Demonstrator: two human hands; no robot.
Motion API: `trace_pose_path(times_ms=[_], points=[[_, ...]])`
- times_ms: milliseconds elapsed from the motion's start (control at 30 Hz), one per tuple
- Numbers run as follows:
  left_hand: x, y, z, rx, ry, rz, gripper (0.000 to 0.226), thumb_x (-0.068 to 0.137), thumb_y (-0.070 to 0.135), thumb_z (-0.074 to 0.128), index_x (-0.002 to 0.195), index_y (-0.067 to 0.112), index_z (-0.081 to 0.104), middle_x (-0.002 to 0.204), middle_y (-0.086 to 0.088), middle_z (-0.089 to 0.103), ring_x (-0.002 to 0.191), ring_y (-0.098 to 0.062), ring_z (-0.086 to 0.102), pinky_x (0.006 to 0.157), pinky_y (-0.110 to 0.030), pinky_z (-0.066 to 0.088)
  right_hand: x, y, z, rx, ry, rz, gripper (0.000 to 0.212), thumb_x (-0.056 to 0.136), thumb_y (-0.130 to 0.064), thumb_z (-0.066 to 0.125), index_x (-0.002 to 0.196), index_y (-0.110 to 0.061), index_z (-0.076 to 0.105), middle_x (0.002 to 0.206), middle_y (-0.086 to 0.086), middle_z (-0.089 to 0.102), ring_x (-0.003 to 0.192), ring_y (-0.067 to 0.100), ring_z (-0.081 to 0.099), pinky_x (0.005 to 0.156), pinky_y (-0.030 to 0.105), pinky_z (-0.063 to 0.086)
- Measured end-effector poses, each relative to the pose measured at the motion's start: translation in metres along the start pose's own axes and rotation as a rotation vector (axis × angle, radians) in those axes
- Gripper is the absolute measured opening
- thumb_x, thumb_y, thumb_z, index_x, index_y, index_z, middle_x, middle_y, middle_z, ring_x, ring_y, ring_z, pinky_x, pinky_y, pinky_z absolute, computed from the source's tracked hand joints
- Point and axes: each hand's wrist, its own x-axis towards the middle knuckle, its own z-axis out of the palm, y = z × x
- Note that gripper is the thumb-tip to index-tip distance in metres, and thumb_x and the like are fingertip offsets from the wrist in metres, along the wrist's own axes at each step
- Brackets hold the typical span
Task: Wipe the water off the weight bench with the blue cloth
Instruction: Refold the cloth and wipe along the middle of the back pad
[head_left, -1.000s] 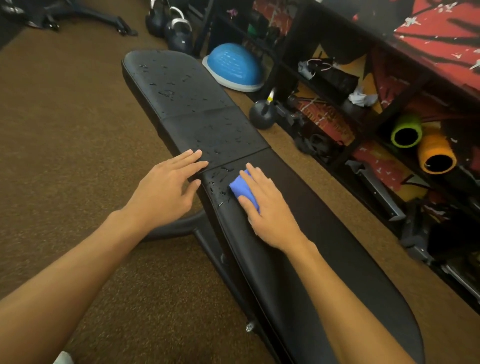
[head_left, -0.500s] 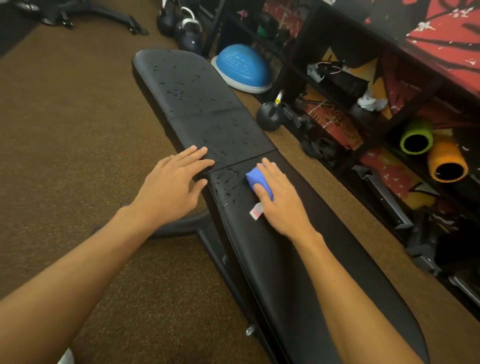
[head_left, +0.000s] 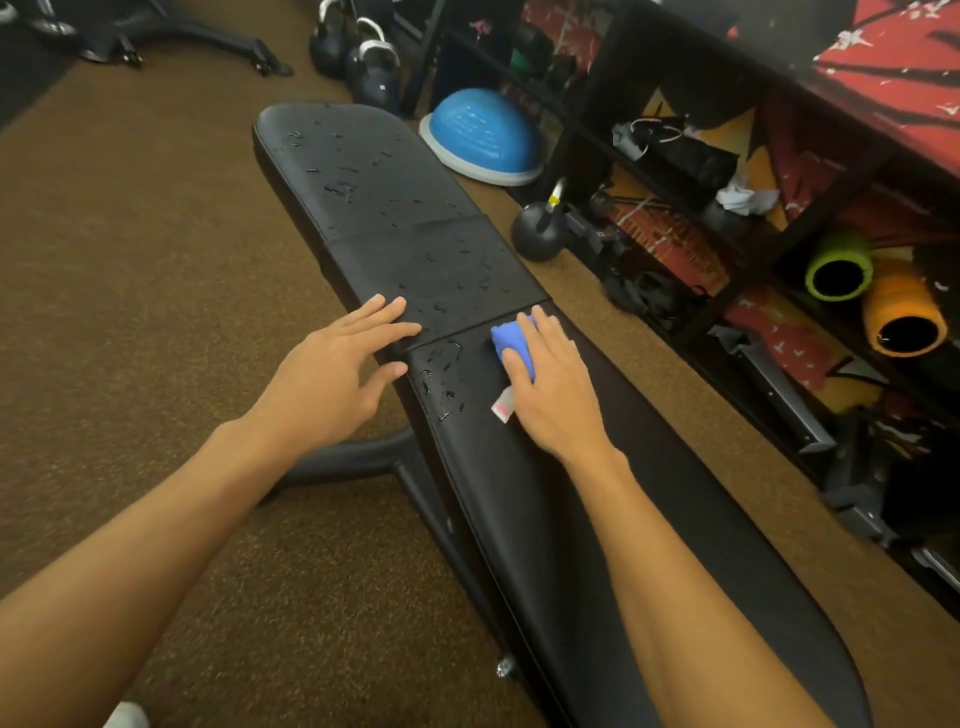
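A long black padded weight bench (head_left: 597, 519) runs from the near right to the far left. Water drops (head_left: 441, 374) bead on the near pad's left side just below the seam, and more lie over the middle and far pads (head_left: 363, 171). My right hand (head_left: 556, 395) presses flat on a folded blue cloth (head_left: 511, 345) at the seam on the pad's right side; a white tag sticks out under the palm. My left hand (head_left: 332, 379) rests with fingers spread on the bench's left edge, fingertips on the middle pad.
Brown carpet (head_left: 130, 312) lies to the left. A blue half-dome balance trainer (head_left: 483, 140), kettlebells (head_left: 535, 234) and a black rack (head_left: 753, 249) with green and orange foam rollers stand close along the bench's right side. The bench's leg (head_left: 343, 462) reaches left under my left arm.
My right hand has slid the blue cloth from the pad's left side across to the right and slightly forward along the seam, and the cloth's white tag has come into sight. My left hand stays put.
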Motion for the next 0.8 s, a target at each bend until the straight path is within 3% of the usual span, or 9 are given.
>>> trace_pose_path(times_ms=[67,233,367,433,600,800], points=[[0.0,0.001,0.0,0.003,0.002,-0.009,0.05,0.104,0.029,0.065,0.153,0.034,0.053,0.168,0.017,0.035,0.159,-0.003,0.02,0.123,-0.047,0.027,0.005,-0.018,0.007,-0.007,0.021,0.038,0.06,0.115,-0.042,0.032,0.17,-0.021,0.021,0.179,-0.003,0.007,0.164,0.014,-0.002,0.134,0.04,-0.001],[0.002,0.001,-0.003,0.019,0.001,0.002,0.051,0.103,0.029,0.067,0.152,0.032,0.055,0.167,0.014,0.038,0.159,-0.007,0.024,0.123,-0.041,0.026,-0.031,-0.018,0.004,0.014,-0.063,-0.221,0.059,0.114,-0.045,0.039,0.169,-0.028,0.024,0.177,-0.014,0.011,0.162,0.003,0.001,0.131,0.027,-0.001],[-0.003,-0.002,-0.005,0.102,0.0,0.046,0.05,0.104,0.027,0.064,0.153,0.03,0.054,0.169,0.007,0.037,0.159,-0.014,0.028,0.125,-0.047,0.03,-0.014,-0.008,0.005,0.021,0.04,0.078,0.06,0.115,-0.043,0.035,0.169,-0.023,0.023,0.178,-0.006,0.01,0.164,0.012,0.002,0.133,0.036,0.001],[-0.002,0.0,-0.007,0.121,0.014,0.027,0.05,0.104,0.024,0.064,0.152,0.029,0.055,0.168,0.004,0.039,0.158,-0.019,0.031,0.125,-0.049,0.032,-0.006,-0.031,0.015,-0.003,0.039,0.107,0.06,0.115,-0.042,0.032,0.17,-0.021,0.018,0.179,-0.003,0.006,0.165,0.015,-0.002,0.133,0.039,-0.001],[-0.002,-0.001,-0.011,0.139,0.025,0.024,0.051,0.1,0.016,0.065,0.15,0.028,0.058,0.166,0.002,0.043,0.155,-0.022,0.036,0.122,-0.049,0.033,-0.043,-0.053,0.02,0.014,-0.066,-0.283,0.061,0.114,-0.043,0.038,0.17,-0.025,0.021,0.178,-0.009,0.008,0.163,0.005,-0.003,0.132,0.033,-0.001],[-0.008,-0.005,-0.019,0.138,-0.027,0.001,0.053,0.104,0.018,0.061,0.154,0.033,0.053,0.17,0.007,0.034,0.155,-0.022,0.034,0.122,-0.051,0.033,-0.016,-0.043,0.019,0.045,0.009,0.035,0.059,0.115,-0.041,0.035,0.17,-0.023,0.021,0.178,-0.007,0.008,0.164,0.01,-0.002,0.132,0.035,-0.002]])
